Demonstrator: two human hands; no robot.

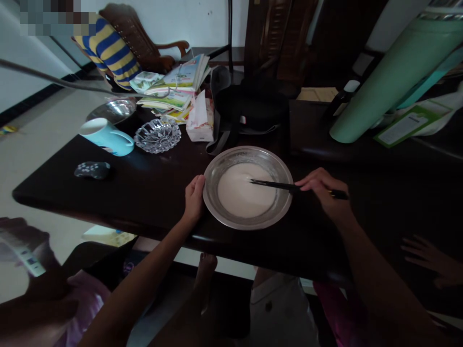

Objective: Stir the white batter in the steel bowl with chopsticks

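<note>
The metal bowl stands on the dark table, near the edge that is closest to the person, and it contains a white liquid. The left hand is at the left side of the bowl; its fingers are bent and grip the rim, but I cannot tell how the fingertips are placed under it. The right hand is just beside the right side of the bowl, with the fingers closed around black chopsticks. These lie slantwise over the rim, and their tips touch the liquid near the middle of the bowl. Directly behind the bowl is a black bag; behind it and to the left are a tissue pack, a cut-glass dish, a pile of booklets and a second metal dish. A light blue mug and a small dark object with pale marks are farther left of the bowl. To its right and behind, a green flask appears tilted. Well apart from the bowl, to the right and nearer, another person's hand shows spread fingers.
</note>
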